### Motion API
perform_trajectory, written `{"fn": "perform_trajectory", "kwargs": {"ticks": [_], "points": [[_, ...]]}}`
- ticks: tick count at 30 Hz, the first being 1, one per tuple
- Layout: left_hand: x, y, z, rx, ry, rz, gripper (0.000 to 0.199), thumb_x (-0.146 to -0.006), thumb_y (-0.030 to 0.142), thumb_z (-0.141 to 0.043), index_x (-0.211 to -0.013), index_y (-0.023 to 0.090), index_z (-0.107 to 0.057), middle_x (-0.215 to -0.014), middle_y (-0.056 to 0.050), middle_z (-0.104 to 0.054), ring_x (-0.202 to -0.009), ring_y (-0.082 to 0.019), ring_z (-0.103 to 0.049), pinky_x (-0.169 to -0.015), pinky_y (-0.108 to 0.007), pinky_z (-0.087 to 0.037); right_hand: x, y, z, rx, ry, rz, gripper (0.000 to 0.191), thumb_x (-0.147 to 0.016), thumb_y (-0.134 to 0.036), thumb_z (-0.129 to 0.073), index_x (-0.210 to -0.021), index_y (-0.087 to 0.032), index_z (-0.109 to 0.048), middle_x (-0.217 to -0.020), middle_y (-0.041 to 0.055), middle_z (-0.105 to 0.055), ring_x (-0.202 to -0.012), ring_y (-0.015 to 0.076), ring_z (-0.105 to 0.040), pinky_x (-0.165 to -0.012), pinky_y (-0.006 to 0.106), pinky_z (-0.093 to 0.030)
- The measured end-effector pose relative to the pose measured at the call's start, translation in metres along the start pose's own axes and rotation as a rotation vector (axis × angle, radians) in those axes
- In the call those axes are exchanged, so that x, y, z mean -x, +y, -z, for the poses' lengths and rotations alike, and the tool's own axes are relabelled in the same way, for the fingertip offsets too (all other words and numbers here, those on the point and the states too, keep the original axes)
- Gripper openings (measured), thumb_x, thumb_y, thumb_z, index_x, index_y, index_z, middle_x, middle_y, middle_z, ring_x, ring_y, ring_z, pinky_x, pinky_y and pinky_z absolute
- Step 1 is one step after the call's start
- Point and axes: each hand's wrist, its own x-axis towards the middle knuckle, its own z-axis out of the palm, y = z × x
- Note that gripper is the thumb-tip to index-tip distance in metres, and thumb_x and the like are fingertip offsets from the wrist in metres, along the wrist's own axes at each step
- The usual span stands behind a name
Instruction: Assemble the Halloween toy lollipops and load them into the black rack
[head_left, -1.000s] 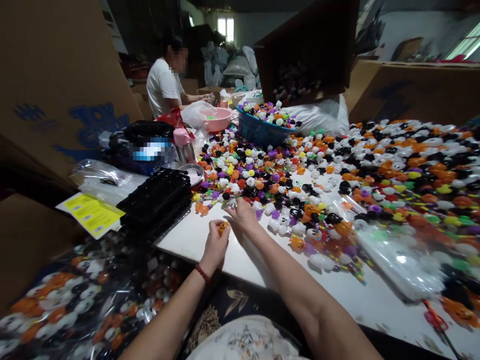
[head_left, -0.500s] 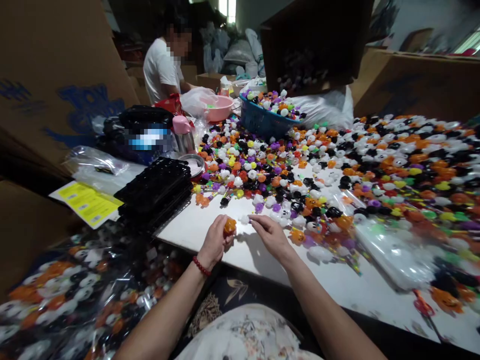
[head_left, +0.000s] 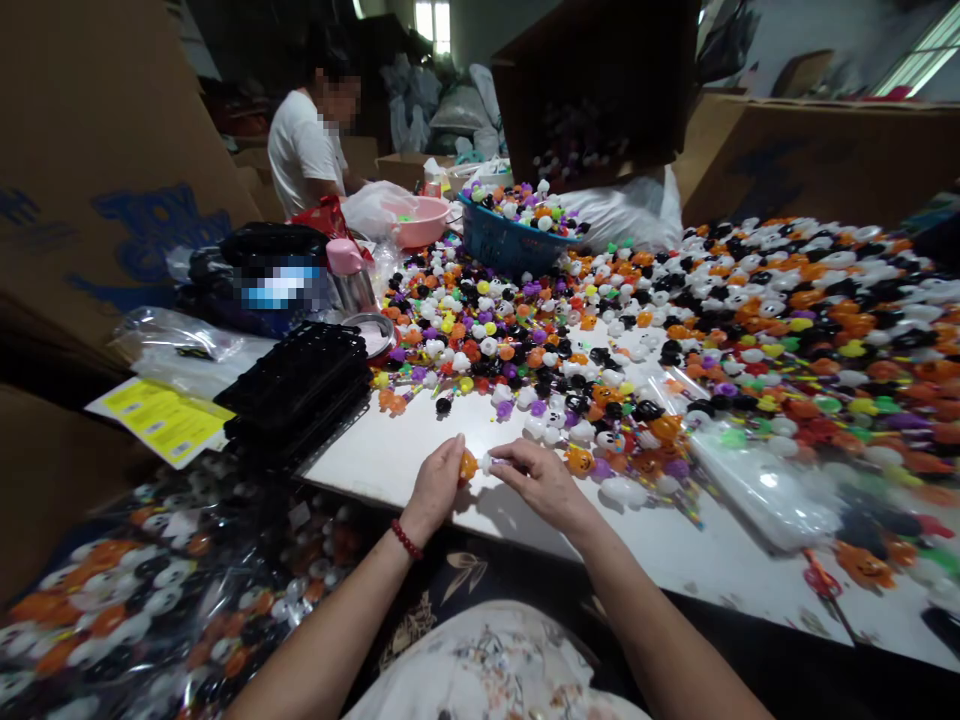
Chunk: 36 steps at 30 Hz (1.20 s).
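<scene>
My left hand [head_left: 433, 490] is closed around a small orange plastic piece [head_left: 468, 467], likely a pumpkin shape, partly covered by the fingers. In a fingertip pinch, my right hand [head_left: 541, 482] has a small white plastic piece [head_left: 486, 464] on a thin stem. The white piece is up against the orange one, or very nearly; whether they are joined I cannot tell. Both hands are just above the front edge of the white table [head_left: 409, 440]. Beyond them lies a heap of small toy pieces [head_left: 480, 310] in orange, white, black, purple and green.
Stacked black plastic trays [head_left: 300, 385] and a yellow printed sheet [head_left: 161, 415] lie at left. A blue basin [head_left: 517, 245] of pieces stands behind the heap. Clear plastic bags [head_left: 761, 485] and red-handled scissors [head_left: 821, 578] lie at right. Across the table is a person [head_left: 304, 150] in white.
My right hand has brought the white piece to the orange one, which has turned in my left hand. The whole view has shifted slightly.
</scene>
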Motion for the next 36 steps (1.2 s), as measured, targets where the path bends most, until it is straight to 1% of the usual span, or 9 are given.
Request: {"fn": "perform_trajectory", "kwargs": {"ticks": [13,16,19,21,24,28,31,33,36], "points": [[0.004,-0.006,-0.007,-0.19,-0.08,-0.004,0.055,-0.092,0.064,-0.031,-0.066,0.02,-0.049,-0.059,0.002,-0.045,-0.057,-0.014,-0.043,-0.058,-0.028,-0.035,0.015,0.005,-0.027,-0.215,-0.044,-0.134,0.021,-0.088,-0.036,-0.06,-0.091,-0.018,-0.069,-0.083,0.002,-0.068,-0.076,0.0159,-0.059,-0.07,0.027,-0.045],[-0.009,0.007,0.0,-0.209,-0.08,-0.064,0.052,-0.096,0.059,-0.024,-0.081,0.02,-0.055,-0.065,0.001,-0.051,-0.06,-0.015,-0.049,-0.063,-0.029,-0.041,0.012,0.011,-0.003,-0.267,0.077,-0.149,0.03,-0.089,-0.045,-0.058,-0.102,-0.019,-0.068,-0.091,0.0037,-0.069,-0.084,0.0181,-0.062,-0.075,0.029,-0.048],[-0.038,0.015,0.011,-0.473,0.155,-0.214,0.033,-0.096,0.049,-0.038,-0.099,0.02,-0.054,-0.089,-0.005,-0.059,-0.079,-0.019,-0.057,-0.077,-0.033,-0.046,0.004,0.024,0.046,-0.116,0.38,-0.114,0.039,-0.091,-0.05,-0.054,-0.113,-0.019,-0.065,-0.098,0.0076,-0.069,-0.09,0.0218,-0.063,-0.079,0.035,-0.051],[-0.061,0.013,0.017,-0.683,0.265,-0.286,0.032,-0.092,0.039,-0.051,-0.116,0.018,-0.051,-0.11,-0.012,-0.056,-0.096,-0.024,-0.058,-0.086,-0.037,-0.046,-0.001,0.035,0.079,0.164,0.563,-0.051,0.042,-0.092,-0.049,-0.051,-0.115,-0.017,-0.064,-0.108,0.0124,-0.068,-0.1,0.0268,-0.062,-0.09,0.044,-0.05],[-0.085,0.006,0.019,-0.9,0.233,-0.279,0.034,-0.088,0.027,-0.057,-0.12,0.014,-0.051,-0.115,-0.016,-0.052,-0.103,-0.027,-0.058,-0.087,-0.038,-0.046,-0.009,0.05,0.102,0.668,0.719,0.058,0.043,-0.091,-0.043,-0.052,-0.12,-0.013,-0.063,-0.128,0.0194,-0.059,-0.123,0.0356,-0.048,-0.107,0.058,-0.036],[-0.075,0.007,0.007,-0.829,0.17,-0.271,0.014,-0.089,0.025,-0.053,-0.1,0.017,-0.057,-0.101,-0.01,-0.059,-0.093,-0.023,-0.059,-0.082,-0.035,-0.046,-0.018,0.056,0.063,0.829,0.546,0.237,0.047,-0.093,-0.025,-0.047,-0.139,-0.015,-0.049,-0.141,0.015,-0.052,-0.137,0.0323,-0.036,-0.113,0.055,-0.033],[-0.049,0.016,-0.008,-0.543,-0.062,-0.249,0.018,-0.088,0.037,-0.055,-0.096,0.02,-0.058,-0.087,-0.004,-0.062,-0.078,-0.018,-0.057,-0.072,-0.03,-0.045,-0.022,0.054,0.016,0.755,0.299,0.329,0.057,-0.091,-0.013,-0.045,-0.147,-0.021,-0.04,-0.146,0.0095,-0.05,-0.142,0.0307,-0.032,-0.114,0.055,-0.03],[-0.039,0.019,-0.019,-0.358,-0.178,-0.239,0.024,-0.092,0.043,-0.049,-0.096,0.021,-0.058,-0.084,-0.001,-0.062,-0.074,-0.016,-0.056,-0.07,-0.028,-0.044,-0.023,0.054,-0.004,0.681,0.211,0.34,0.061,-0.088,-0.007,-0.041,-0.147,-0.022,-0.04,-0.137,0.0106,-0.058,-0.134,0.0297,-0.044,-0.114,0.058,-0.028],[-0.05,0.021,-0.031,-0.257,-0.047,-0.226,0.032,-0.097,0.046,-0.035,-0.097,0.022,-0.056,-0.087,-0.002,-0.062,-0.077,-0.016,-0.056,-0.073,-0.029,-0.044,-0.022,0.057,-0.009,0.528,0.213,0.225,0.059,-0.09,-0.008,-0.037,-0.149,-0.017,-0.036,-0.116,0.0147,-0.069,-0.107,0.0268,-0.064,-0.1,0.051,-0.046]]}}
